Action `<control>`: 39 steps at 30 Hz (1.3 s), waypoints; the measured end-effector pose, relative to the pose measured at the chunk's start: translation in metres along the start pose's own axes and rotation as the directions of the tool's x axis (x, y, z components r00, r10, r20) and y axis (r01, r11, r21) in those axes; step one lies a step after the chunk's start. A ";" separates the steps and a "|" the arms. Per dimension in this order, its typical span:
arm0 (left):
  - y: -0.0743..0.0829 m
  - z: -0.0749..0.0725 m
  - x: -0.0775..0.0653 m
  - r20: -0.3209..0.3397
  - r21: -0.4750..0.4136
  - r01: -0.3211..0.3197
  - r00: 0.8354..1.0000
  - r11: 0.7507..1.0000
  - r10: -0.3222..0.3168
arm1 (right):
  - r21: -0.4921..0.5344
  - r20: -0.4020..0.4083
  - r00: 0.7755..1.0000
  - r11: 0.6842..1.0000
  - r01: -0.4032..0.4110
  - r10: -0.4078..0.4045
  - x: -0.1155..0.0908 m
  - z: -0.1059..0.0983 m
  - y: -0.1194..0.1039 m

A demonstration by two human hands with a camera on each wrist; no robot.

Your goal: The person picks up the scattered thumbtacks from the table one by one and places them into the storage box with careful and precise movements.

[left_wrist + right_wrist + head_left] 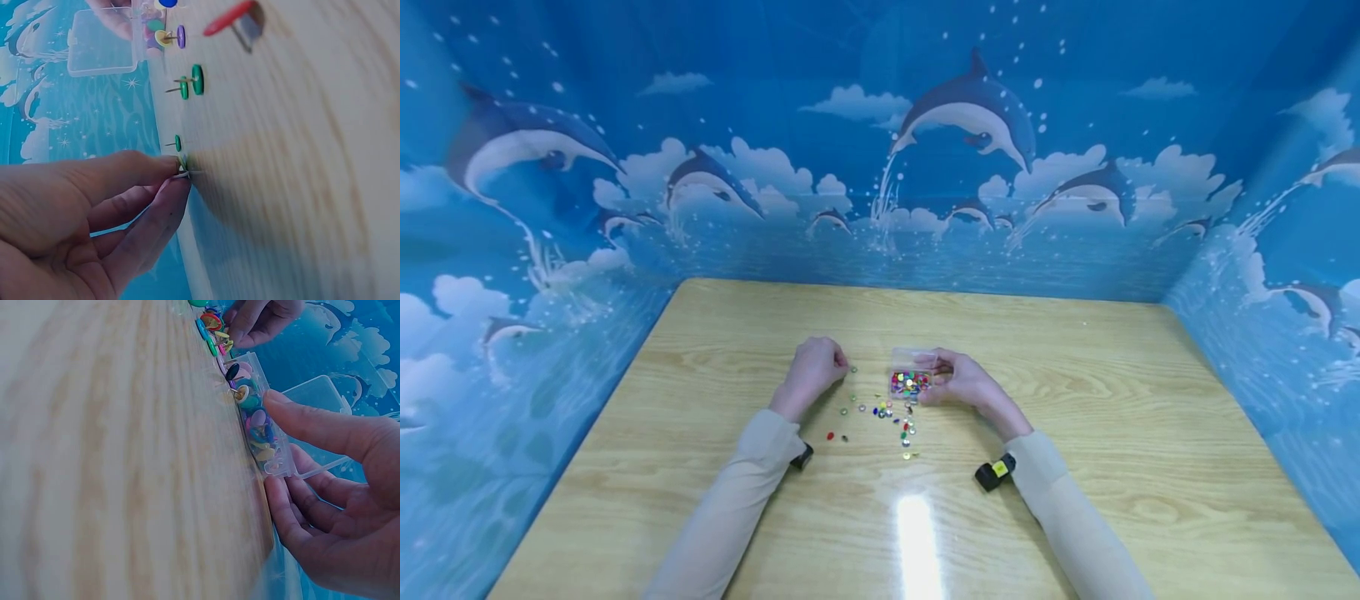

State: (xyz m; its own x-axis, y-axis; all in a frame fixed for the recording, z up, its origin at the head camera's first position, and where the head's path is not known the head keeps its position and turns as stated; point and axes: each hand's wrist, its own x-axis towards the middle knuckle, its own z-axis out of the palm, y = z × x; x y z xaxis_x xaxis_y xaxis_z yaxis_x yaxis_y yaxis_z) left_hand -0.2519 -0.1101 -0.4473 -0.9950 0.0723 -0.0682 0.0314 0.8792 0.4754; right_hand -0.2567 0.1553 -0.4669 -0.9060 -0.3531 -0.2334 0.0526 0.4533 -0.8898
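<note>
A small clear plastic box (284,461) with its hinged lid (103,40) raised stands on the table, filled with colourful thumbtacks (910,382). My right hand (964,383) grips the box at its right side, thumb and fingers on the wall in the right wrist view. To the left of the box, my left hand (815,368) pinches a thumbtack (182,167) between thumb and fingertips, down at the tabletop; the fingers hide most of it. Close to those fingertips lie green thumbtacks (197,79). Loose thumbtacks (882,410) are scattered in front of the box.
Nearer to me on the wood-grain table (1097,392) lie a red thumbtack (831,436) and a yellow thumbtack (907,456). A blue dolphin-print curtain (820,125) surrounds the table at the back and both sides.
</note>
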 end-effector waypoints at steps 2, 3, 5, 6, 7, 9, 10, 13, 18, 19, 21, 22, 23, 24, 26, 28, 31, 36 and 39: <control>0.000 0.000 0.000 0.004 0.009 0.006 1.000 1.000 -0.006 | -0.002 0.000 1.000 1.000 0.003 -0.003 0.000 0.000 0.001; 0.000 0.000 0.000 0.006 0.011 0.008 1.000 1.000 -0.008 | 0.002 -0.001 1.000 1.000 0.004 -0.004 -0.001 0.000 0.000; 0.001 -0.001 -0.002 0.005 0.006 0.006 1.000 1.000 -0.006 | 0.008 0.000 1.000 1.000 0.009 -0.009 -0.001 0.000 0.001; 0.002 -0.002 -0.002 0.002 0.001 0.004 1.000 1.000 -0.004 | 0.011 0.002 1.000 1.000 0.012 -0.012 -0.001 0.000 0.001; 0.004 -0.002 -0.003 -0.003 -0.010 -0.002 1.000 1.000 0.002 | 0.014 0.002 1.000 1.000 0.011 -0.011 -0.001 0.000 0.001; 0.007 -0.005 -0.006 -0.015 -0.037 -0.023 1.000 0.999 0.023 | 0.015 0.004 1.000 1.000 0.010 -0.010 -0.001 0.000 0.001; 0.010 -0.006 -0.007 -0.024 -0.045 -0.041 0.999 0.998 0.040 | 0.012 0.005 1.000 1.000 0.009 -0.009 -0.001 -0.001 0.002; 0.021 -0.008 -0.010 -0.040 -0.062 -0.100 0.994 0.993 0.098 | 0.008 0.006 1.000 1.000 -0.001 0.001 0.000 -0.002 0.002; 0.038 -0.007 -0.014 -0.036 -0.078 -0.179 0.984 0.981 0.176 | 0.008 0.002 1.000 1.000 -0.013 0.013 -0.001 -0.001 0.001; 0.040 -0.006 -0.015 -0.035 -0.081 -0.189 0.982 0.979 0.186 | 0.008 0.002 1.000 1.000 -0.013 0.013 -0.002 -0.001 0.001; 0.046 -0.004 -0.015 -0.034 -0.076 -0.217 0.976 0.973 0.214 | 0.012 0.000 1.000 1.000 -0.016 0.016 -0.002 -0.001 0.000; 0.048 -0.002 -0.016 -0.035 -0.077 -0.231 0.973 0.970 0.229 | 0.012 0.002 1.000 1.000 -0.014 0.014 -0.002 0.000 0.000; 0.051 -0.001 -0.016 -0.039 -0.085 -0.248 0.969 0.965 0.246 | 0.011 0.002 1.000 1.000 -0.013 0.013 -0.002 0.000 0.000; 0.053 0.000 -0.016 -0.042 -0.095 -0.264 0.964 0.960 0.262 | 0.012 0.000 1.000 1.000 -0.016 0.016 -0.002 0.000 0.000; 0.056 0.004 -0.016 -0.053 -0.114 -0.297 0.955 0.948 0.293 | 0.008 -0.002 1.000 1.000 -0.013 0.014 -0.001 0.000 0.000; 0.058 0.007 -0.016 -0.070 -0.138 -0.322 0.946 0.937 0.315 | 0.001 -0.004 1.000 1.000 -0.011 0.011 -0.001 0.000 0.001; 0.059 0.011 -0.014 -0.100 -0.156 -0.347 0.937 0.925 0.335 | -0.004 -0.002 1.000 1.000 -0.006 0.006 -0.002 0.000 0.001; 0.056 0.011 -0.014 -0.121 -0.174 -0.333 0.941 0.927 0.316 | -0.001 0.003 1.000 1.000 0.004 -0.004 -0.002 0.000 0.000; 0.054 0.008 -0.014 -0.142 -0.160 -0.298 0.950 0.941 0.277 | -0.004 0.001 1.000 1.000 0.007 -0.007 -0.002 0.000 -0.001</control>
State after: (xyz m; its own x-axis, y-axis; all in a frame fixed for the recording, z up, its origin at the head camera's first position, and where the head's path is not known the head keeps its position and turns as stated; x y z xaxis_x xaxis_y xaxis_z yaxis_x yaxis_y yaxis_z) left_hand -0.2356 -0.0598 -0.4274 -0.9503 0.2454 0.1917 0.3113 0.7303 0.6081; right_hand -0.2555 0.1557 -0.4658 -0.9060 -0.3567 -0.2277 0.0447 0.4544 -0.8897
